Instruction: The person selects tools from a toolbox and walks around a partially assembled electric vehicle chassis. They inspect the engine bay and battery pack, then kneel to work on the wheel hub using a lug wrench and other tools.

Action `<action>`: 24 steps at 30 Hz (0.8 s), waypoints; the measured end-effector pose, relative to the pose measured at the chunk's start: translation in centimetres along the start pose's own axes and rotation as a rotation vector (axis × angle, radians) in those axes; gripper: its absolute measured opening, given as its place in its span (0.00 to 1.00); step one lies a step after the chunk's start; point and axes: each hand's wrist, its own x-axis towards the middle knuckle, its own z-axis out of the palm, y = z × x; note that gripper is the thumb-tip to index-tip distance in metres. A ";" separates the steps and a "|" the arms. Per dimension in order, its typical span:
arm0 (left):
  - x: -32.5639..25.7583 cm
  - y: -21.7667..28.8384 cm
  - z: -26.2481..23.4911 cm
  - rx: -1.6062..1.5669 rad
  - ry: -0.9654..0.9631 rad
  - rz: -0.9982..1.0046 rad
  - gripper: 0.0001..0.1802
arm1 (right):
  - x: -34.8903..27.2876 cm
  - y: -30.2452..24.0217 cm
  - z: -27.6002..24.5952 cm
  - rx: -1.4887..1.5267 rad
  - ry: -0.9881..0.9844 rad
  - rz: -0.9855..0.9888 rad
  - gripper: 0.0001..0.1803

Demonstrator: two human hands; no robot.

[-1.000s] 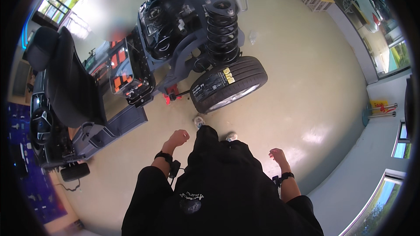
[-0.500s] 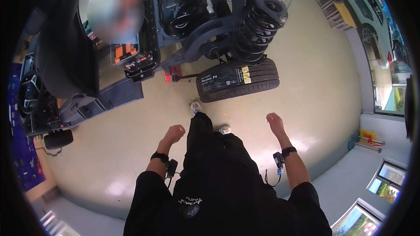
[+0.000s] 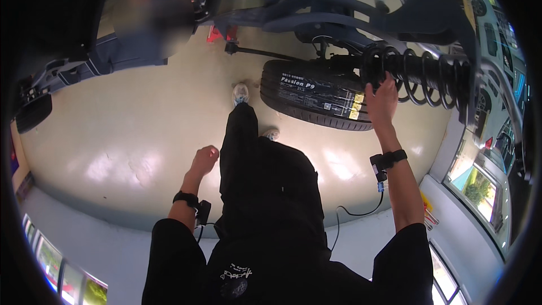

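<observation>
My right hand [image 3: 383,104] is raised to the lower end of a black coil spring [image 3: 420,69], thumb and fingers apart. Its fingertips overlap the spring in the picture; whether they touch it I cannot tell. Below the spring and just left of that hand is a black tyre [image 3: 307,93] with a printed label and a yellow sticker. My left hand [image 3: 204,161] hangs beside my left leg, fingers curled in, with nothing visible in it.
A dark vehicle frame [image 3: 327,20] spans the top, with a rod [image 3: 265,52] running to the tyre. Near the rod's left end is a red stand [image 3: 217,34]. Another tyre [image 3: 35,114] sits far left. A car picture [image 3: 494,59] covers the right wall.
I have come closer to the vehicle frame, which now fills more of the top. My right hand has moved up to the spring, its fingers spreading. The left hand stays low, curled.
</observation>
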 end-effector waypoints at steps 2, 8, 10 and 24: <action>1.3 1.3 -0.2 -0.019 0.026 0.001 0.10 | 1.9 -1.1 -0.5 0.106 -0.201 0.243 0.20; 5.1 5.1 1.2 -0.007 0.033 0.033 0.08 | 3.4 -0.1 1.3 -0.122 -0.045 0.217 0.26; 5.8 4.9 2.8 -0.049 0.029 0.048 0.07 | 3.3 0.4 2.0 -0.067 0.003 0.174 0.25; 11.3 7.8 6.0 -0.015 -0.067 0.000 0.09 | 3.6 1.4 3.3 -0.048 0.002 0.218 0.24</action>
